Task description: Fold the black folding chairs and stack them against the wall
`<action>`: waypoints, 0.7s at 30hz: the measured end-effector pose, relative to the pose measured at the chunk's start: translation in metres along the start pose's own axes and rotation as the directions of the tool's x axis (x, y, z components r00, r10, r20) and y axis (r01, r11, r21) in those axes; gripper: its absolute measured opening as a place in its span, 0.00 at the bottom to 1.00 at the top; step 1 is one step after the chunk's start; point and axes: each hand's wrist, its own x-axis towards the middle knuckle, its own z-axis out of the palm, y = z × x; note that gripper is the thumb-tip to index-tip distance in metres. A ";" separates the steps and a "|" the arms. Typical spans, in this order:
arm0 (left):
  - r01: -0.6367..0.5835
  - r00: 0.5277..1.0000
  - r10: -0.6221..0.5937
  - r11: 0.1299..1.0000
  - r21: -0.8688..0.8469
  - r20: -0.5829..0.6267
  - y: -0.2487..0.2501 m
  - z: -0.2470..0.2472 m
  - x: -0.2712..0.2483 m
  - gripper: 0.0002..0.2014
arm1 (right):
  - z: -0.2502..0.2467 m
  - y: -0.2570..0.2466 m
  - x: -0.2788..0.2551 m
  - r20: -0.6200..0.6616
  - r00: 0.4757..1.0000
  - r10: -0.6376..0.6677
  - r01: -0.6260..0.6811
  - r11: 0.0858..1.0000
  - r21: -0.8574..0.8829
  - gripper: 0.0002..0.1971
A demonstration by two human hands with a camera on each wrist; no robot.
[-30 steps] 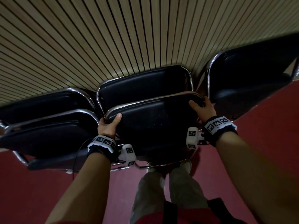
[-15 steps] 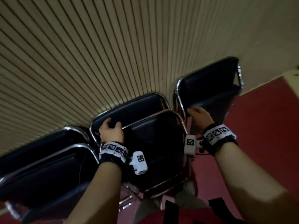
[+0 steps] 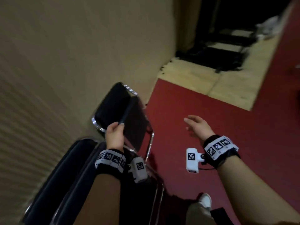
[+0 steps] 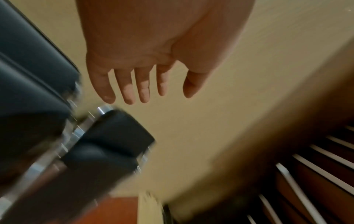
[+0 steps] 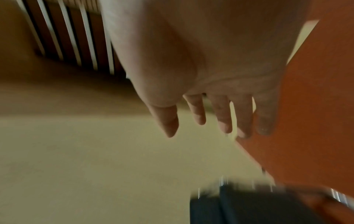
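Note:
Black folding chairs with chrome frames lean folded against the beige slatted wall (image 3: 48,78). One folded chair (image 3: 116,108) stands furthest right, and two more folded chairs (image 3: 65,176) fill the lower left. My left hand (image 3: 116,127) hovers in front of the rightmost chair's top edge with its fingers straight; in the left wrist view the left hand (image 4: 141,94) holds nothing, and a chair corner (image 4: 114,136) shows below it. My right hand (image 3: 193,124) hangs open over the red floor, apart from the chairs. The right wrist view shows the right hand (image 5: 216,125) empty.
Red floor (image 3: 211,159) spreads to the right of the chairs. A raised beige platform (image 3: 211,82) lies beyond it, with black frames (image 3: 219,51) on top in a dark corner. My shoe (image 3: 205,199) stands at the bottom.
Both hands have let go of the top edge of the folded chair they held. The right hand has moved out over the red floor, and my view has swung right.

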 end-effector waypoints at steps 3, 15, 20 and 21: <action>-0.044 0.978 0.026 0.995 0.085 0.208 0.006 0.077 -0.033 0.13 | -0.093 0.009 -0.030 -0.193 0.981 0.026 -0.008 0.995 0.098 0.15; -0.257 0.529 -0.031 0.947 0.195 0.848 -0.044 0.387 -0.334 0.10 | -0.436 0.115 -0.239 -0.738 0.628 0.247 0.094 0.917 0.387 0.12; -0.286 0.289 -0.099 0.940 0.184 0.952 -0.096 0.475 -0.498 0.08 | -0.555 0.172 -0.347 -0.841 0.411 0.353 0.143 0.886 0.442 0.13; -0.292 0.251 -0.107 0.939 0.181 0.962 -0.104 0.487 -0.525 0.08 | -0.572 0.182 -0.364 -0.849 0.378 0.370 0.149 0.881 0.450 0.13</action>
